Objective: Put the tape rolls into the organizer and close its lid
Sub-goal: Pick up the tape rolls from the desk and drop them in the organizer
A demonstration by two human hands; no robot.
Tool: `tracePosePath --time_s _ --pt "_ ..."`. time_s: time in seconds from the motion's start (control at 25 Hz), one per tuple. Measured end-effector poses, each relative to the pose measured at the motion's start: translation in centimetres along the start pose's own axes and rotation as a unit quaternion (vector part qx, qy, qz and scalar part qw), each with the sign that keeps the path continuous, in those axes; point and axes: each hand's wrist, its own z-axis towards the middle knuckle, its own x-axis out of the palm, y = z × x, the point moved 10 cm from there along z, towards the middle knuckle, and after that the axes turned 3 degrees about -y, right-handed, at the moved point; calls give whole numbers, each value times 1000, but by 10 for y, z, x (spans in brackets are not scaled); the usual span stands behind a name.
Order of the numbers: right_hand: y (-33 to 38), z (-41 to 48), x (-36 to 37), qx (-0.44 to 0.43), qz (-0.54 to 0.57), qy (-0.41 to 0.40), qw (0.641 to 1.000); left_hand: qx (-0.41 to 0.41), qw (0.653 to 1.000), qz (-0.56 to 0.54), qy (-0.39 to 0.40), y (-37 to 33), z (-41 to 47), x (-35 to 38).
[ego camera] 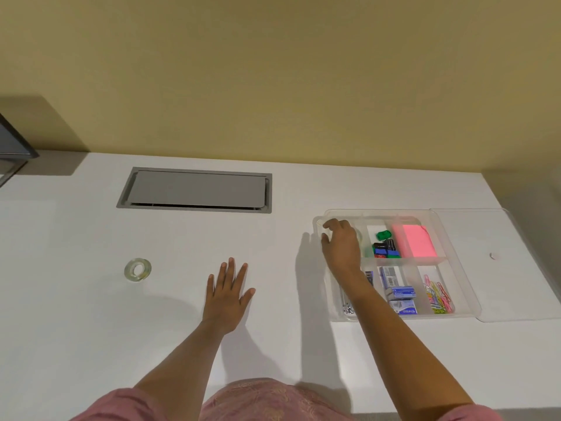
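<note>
A clear tape roll [137,269] lies flat on the white desk, left of my left hand [227,294]. That hand rests palm down on the desk, fingers spread and holding nothing. My right hand [341,243] is curled over the back-left compartment of the clear organizer [318,221]. The curved edge of a second tape roll [360,236] shows just under its palm; whether the fingers grip that roll is hidden. The organizer's clear lid [485,287] lies open flat to the right of the organizer.
The other compartments hold a pink note pad [414,240], binder clips [385,246], staple boxes [399,296] and coloured paper clips [438,294]. A grey cable hatch [197,189] is set into the desk at the back. A dark monitor corner [13,141] sits far left.
</note>
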Motion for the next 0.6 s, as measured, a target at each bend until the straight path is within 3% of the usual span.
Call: tracePosePath --time_s 0.4,0.6 --pt "127 -72 91 -104 -53 111 987 9 999 7 -41 89 -61 -19" --pt "184 -98 123 -145 -67 149 976 -39 997 10 -66 147 -78 -31"
